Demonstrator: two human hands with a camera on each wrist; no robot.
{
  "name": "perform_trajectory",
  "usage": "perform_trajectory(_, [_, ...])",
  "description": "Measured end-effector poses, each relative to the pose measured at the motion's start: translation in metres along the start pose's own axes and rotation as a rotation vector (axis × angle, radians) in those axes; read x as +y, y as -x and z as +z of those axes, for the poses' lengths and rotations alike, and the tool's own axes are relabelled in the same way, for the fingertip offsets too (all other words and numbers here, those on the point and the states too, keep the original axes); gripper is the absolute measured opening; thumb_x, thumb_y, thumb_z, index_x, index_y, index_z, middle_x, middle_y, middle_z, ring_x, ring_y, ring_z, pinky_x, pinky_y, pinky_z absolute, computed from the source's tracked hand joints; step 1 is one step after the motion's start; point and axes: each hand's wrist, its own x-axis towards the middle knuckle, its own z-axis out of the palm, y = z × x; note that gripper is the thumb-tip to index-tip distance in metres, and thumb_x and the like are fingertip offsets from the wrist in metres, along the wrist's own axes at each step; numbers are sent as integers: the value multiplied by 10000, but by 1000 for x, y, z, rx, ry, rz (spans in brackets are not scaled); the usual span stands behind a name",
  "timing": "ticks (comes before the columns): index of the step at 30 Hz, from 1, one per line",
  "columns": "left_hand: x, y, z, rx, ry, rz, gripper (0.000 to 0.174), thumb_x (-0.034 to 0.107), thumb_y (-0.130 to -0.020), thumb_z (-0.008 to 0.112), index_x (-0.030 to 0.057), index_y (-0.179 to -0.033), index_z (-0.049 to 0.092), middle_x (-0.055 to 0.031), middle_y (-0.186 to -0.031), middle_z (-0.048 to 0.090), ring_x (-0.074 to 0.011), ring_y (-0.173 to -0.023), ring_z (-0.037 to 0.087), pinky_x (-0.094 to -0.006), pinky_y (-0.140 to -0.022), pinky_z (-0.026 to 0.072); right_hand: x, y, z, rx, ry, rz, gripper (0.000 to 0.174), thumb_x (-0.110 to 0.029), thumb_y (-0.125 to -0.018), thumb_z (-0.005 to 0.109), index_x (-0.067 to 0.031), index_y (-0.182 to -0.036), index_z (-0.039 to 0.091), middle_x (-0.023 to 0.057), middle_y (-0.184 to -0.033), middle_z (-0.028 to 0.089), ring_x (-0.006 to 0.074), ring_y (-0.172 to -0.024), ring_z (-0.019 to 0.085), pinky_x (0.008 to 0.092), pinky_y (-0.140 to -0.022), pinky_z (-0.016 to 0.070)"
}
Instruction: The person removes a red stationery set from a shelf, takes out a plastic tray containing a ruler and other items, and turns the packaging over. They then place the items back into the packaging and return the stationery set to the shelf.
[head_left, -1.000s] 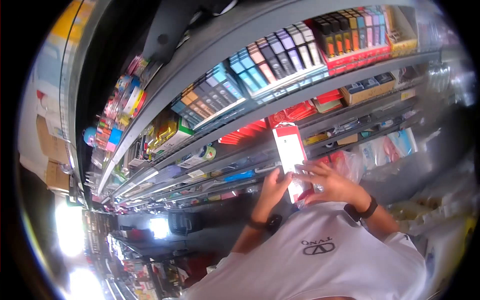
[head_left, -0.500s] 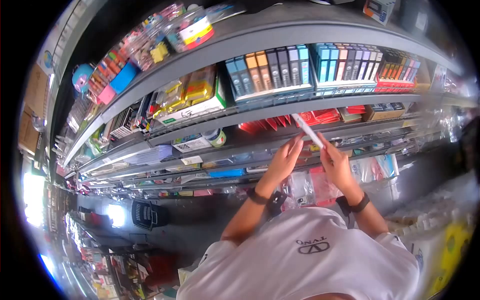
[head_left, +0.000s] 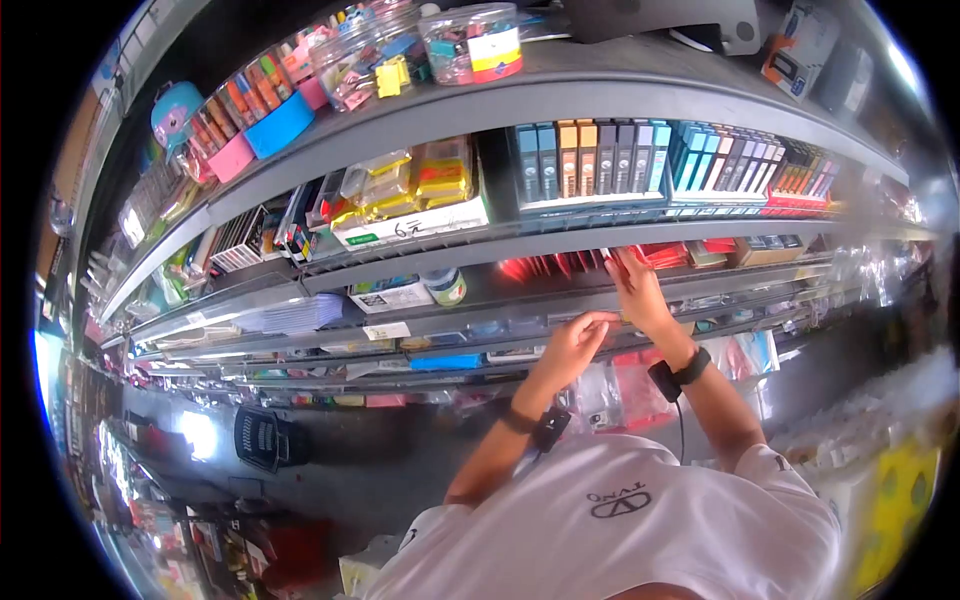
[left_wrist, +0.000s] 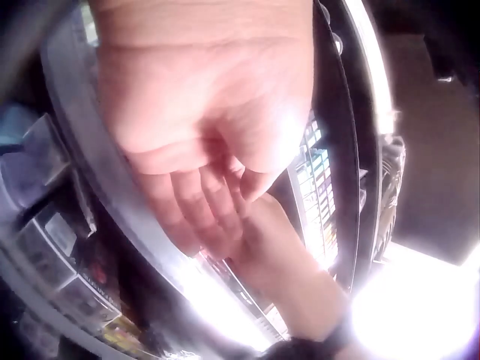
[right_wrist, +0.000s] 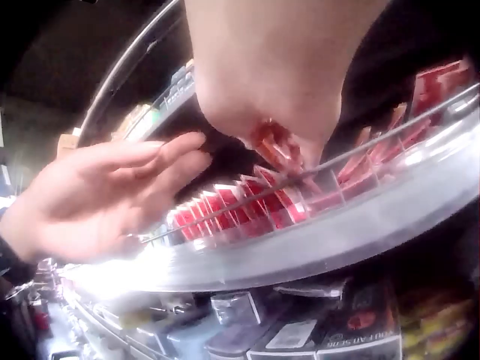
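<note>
My right hand (head_left: 642,295) reaches into a shelf, over a row of upright red packets (right_wrist: 225,210). In the right wrist view it pinches a red packet (right_wrist: 279,144) close behind the shelf's wire rail; the fingertips are mostly hidden. My left hand (head_left: 577,350) is held beside the right wrist, in front of the shelf edge. In the left wrist view its palm (left_wrist: 202,97) shows, with the fingers fairly straight and nothing held.
Colourful slim boxes (head_left: 590,160) and a carton of yellow packs (head_left: 415,225) fill the shelf above. Clear tubs (head_left: 470,45) stand on top. A thin wire rail (right_wrist: 390,142) edges the packets' shelf. A dark basket (head_left: 262,438) stands on the floor.
The red-and-white packet, first held in front of me in both hands, has turned edge-on and gone to the shelf with the right hand. The left hand has let go of it.
</note>
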Motion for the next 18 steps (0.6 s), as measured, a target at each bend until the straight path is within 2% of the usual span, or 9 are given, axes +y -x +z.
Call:
perform_trajectory(1, [-1, 4, -2, -4, 2, -17, 288, 178, -1057, 512, -6, -1262, 597, -82, -1191, 684, -154, -1005, 685, -271, -854, 536, -4, -3, 0, -75, -18, 71, 435, -123, -994, 578, 16, -1391, 465, 292, -1077, 646, 466, -921, 618, 427, -795, 504])
perform_trajectory(4, [-4, 12, -7, -3, 12, -27, 277, 165, -1060, 497, 5, -1260, 602, -88, -1212, 669, -166, -1034, 680, -281, -876, 551, 29, -18, 20, -17, -102, -273, 487, -145, -981, 604, 3, -1410, 427, 293, -1190, 610, 468, -1021, 597, 455, -851, 491])
perform_trajectory(7, [-19, 15, -10, 30, 28, 4, 269, 154, -1056, 500, 0, -1250, 605, -90, -1193, 674, -165, -1025, 680, -288, -869, 562, 11, -19, 11, -182, 3, -107, 488, -196, -986, 597, -9, -1402, 424, 292, -1248, 576, 470, -1099, 564, 487, -915, 473])
perform_trajectory(10, [-26, 20, -11, 46, 36, -17, 262, 154, -1054, 505, 3, -1241, 610, -89, -1178, 680, -162, -1012, 682, -294, -861, 567, 16, -20, 8, -89, 341, -217, 478, -240, -992, 578, -13, -1389, 441, 273, -1258, 581, 469, -1139, 546, 503, -951, 469])
perform_trajectory(13, [-31, 26, -10, 80, 26, -26, 264, 174, -1054, 513, 17, -1239, 618, -85, -1165, 687, -153, -990, 683, -283, -834, 564, 18, -21, 7, -27, 406, -338, 445, -227, -986, 564, -20, -1369, 477, 246, -1255, 592, 448, -1144, 553, 497, -960, 479])
perform_trajectory(16, [-30, 28, -8, 108, 42, -50, 275, 202, -1054, 521, 23, -1237, 622, -79, -1147, 695, -140, -962, 680, -267, -813, 556, 32, -23, 8, -25, 506, -391, 406, -180, -964, 572, -24, -1335, 526, 196, -1257, 607, 392, -1165, 565, 475, -960, 493])
perform_trajectory(18, [-32, 28, -7, 125, 68, -27, 284, 219, -1053, 525, 27, -1237, 623, -76, -1137, 700, -133, -941, 678, -260, -800, 551, 36, -23, 7, 2, 656, -492, 390, -164, -956, 571, -28, -1322, 547, 167, -1255, 616, 361, -1163, 577, 462, -977, 489])
